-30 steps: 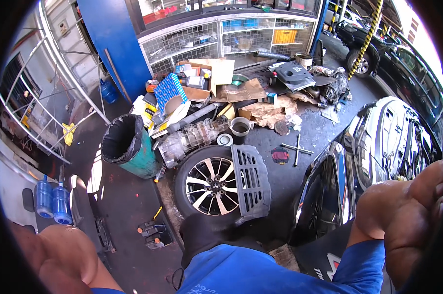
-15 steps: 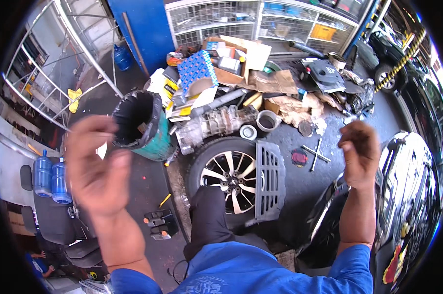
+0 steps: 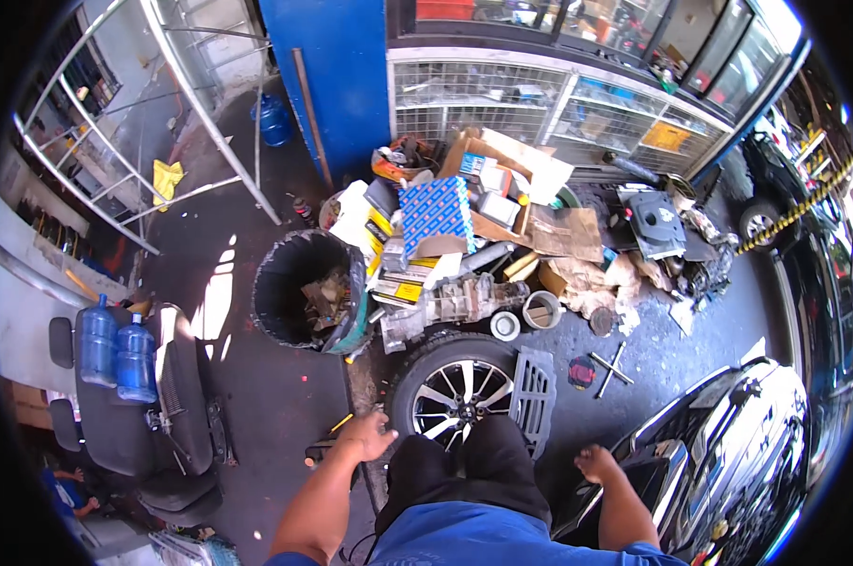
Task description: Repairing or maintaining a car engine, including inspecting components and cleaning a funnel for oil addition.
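My left hand (image 3: pixel 368 436) hangs low beside my left knee, with its fingers loosely bent and apart and nothing in them. It is nearest to the wheel (image 3: pixel 410 389), a black tyre on a black and silver alloy rim, lying flat in front of my knees. My right hand (image 3: pixel 596 464) is held out at the right of my legs, over the floor, its fingers lightly curled and holding nothing that I can see. A grey slotted panel (image 3: pixel 537 401) rests against the wheel's right side. Right of that lie a cross-shaped lug wrench (image 3: pixel 612 370) and a red and black round object (image 3: pixel 582 372).
A lined bin (image 3: pixel 264 283) with rubbish stands ahead left, beside a gearbox (image 3: pixel 450 302). Boxes and cardboard (image 3: pixel 563 233) are heaped behind. At right is a car front (image 3: pixel 742 415). Water bottles (image 3: pixel 136 360) rest on a seat at left; a person (image 3: pixel 65 492) is lower left.
Both hands have dropped from raised, spread positions down toward my knees. My view has tilted up and shifted left, showing more of the shelves and windows. Both legs now show before the wheel.
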The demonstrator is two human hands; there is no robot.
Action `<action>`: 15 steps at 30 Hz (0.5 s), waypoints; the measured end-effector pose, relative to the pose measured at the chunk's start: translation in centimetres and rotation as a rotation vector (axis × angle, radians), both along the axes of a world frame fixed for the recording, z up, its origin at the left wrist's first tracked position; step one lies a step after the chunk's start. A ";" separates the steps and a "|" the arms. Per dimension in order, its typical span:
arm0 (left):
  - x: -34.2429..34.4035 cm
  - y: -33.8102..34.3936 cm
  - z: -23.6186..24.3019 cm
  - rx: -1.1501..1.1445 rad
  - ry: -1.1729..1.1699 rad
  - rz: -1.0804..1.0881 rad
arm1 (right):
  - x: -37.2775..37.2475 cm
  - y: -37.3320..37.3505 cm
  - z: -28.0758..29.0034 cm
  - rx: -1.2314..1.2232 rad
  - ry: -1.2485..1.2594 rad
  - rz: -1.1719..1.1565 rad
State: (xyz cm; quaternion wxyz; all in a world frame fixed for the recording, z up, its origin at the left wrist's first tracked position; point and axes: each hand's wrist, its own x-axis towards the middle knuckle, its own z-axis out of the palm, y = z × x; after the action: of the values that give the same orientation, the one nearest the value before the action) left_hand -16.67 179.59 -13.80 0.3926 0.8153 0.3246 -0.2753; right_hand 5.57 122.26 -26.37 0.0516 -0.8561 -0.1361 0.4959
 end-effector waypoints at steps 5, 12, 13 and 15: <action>4.8 0.1 -1.3 0.001 0.054 -0.147 | 0.5 -1.7 -2.3 -0.119 0.084 1.360; 18.4 1.1 -0.4 -0.040 -0.026 0.148 | 17.4 11.1 -8.6 -0.356 0.429 0.824; 19.9 1.0 -0.7 -0.011 -0.034 0.188 | 20.9 14.6 -9.3 -0.248 0.215 1.039; 24.2 1.3 -0.1 -0.051 -0.028 0.161 | 29.3 21.0 -11.5 -0.183 0.082 0.422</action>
State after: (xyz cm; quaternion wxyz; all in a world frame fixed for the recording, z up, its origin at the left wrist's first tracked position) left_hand 7.51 180.92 -13.92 0.4389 0.7800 0.3764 -0.2395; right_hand 34.88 143.27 -37.89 -0.1254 -0.7889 -0.2645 0.5403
